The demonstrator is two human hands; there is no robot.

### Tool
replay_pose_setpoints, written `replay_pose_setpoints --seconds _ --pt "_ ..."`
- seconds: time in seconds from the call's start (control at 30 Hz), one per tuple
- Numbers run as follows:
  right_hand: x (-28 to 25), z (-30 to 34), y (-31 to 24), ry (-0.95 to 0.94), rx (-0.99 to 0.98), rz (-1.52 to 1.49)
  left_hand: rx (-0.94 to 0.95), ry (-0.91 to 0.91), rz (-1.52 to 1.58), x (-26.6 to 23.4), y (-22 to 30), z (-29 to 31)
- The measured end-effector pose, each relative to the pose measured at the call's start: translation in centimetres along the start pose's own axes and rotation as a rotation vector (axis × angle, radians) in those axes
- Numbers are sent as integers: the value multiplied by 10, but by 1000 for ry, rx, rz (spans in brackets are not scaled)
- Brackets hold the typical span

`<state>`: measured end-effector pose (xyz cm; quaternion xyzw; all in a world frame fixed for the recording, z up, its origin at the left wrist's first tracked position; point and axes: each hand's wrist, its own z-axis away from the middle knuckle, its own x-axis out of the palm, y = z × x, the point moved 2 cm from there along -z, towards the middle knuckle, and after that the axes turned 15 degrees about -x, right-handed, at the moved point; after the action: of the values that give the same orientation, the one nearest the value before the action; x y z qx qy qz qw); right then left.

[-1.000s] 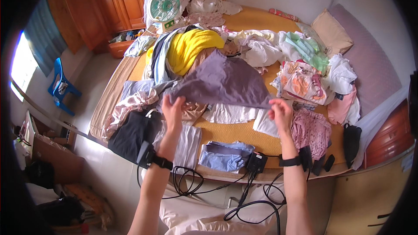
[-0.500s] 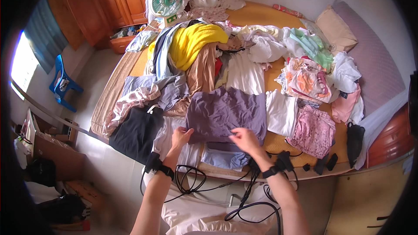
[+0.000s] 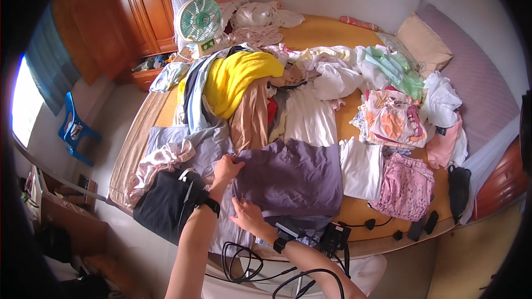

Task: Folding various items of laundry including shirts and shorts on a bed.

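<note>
A purple garment [image 3: 288,177] lies spread on the bed in front of me, its surface wrinkled. My left hand [image 3: 226,169] pinches its upper left edge. Lower down, beside the garment's lower left edge, my right hand [image 3: 249,215] has its fingers apart, touching or almost touching the cloth. Under both hands runs a pale striped cloth [image 3: 225,227], partly hidden by my arms. A black garment [image 3: 163,202] rests to the left of my left wrist. To the right of the purple garment lies a folded white garment [image 3: 360,169].
Black cables [image 3: 244,263] loop along the bed's front edge near my wrists. Folded pink patterned clothes [image 3: 407,185] lie at the right. Behind are a yellow cloth [image 3: 241,80] in a clothes heap and a green fan [image 3: 198,20]. A blue chair [image 3: 76,130] stands at the left.
My right hand has moved left from the garment's lower right part to its lower left edge. My left hand has shifted up along the left edge. The view has tilted slightly.
</note>
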<state>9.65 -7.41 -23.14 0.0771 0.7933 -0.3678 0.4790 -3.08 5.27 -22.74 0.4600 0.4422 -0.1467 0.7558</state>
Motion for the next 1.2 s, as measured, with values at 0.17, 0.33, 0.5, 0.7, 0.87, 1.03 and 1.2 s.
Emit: replay_pose_setpoints --seconds 0.17,0.33,0.5,0.7,0.87,1.03,1.2 --pt "-5 -4 3 2 121 -116 -227 -242 -6 -12 11 -20" --pt "-64 17 -6 56 102 -360 -573 -679 483 -20 16 -23" --pt "-92 28 -13 200 9 -406 -555 -894 948 -31 9 -24" --pt "-105 45 -8 269 57 -473 -362 -908 916 -51 41 4" --pt "-97 45 -11 274 144 -481 -25 -330 8 -63 25 -23" --pt "-96 47 -5 293 195 -565 -374 -698 56 -65 26 -19" --pt "-99 53 8 379 169 -525 -476 -943 470 -43 11 -37"
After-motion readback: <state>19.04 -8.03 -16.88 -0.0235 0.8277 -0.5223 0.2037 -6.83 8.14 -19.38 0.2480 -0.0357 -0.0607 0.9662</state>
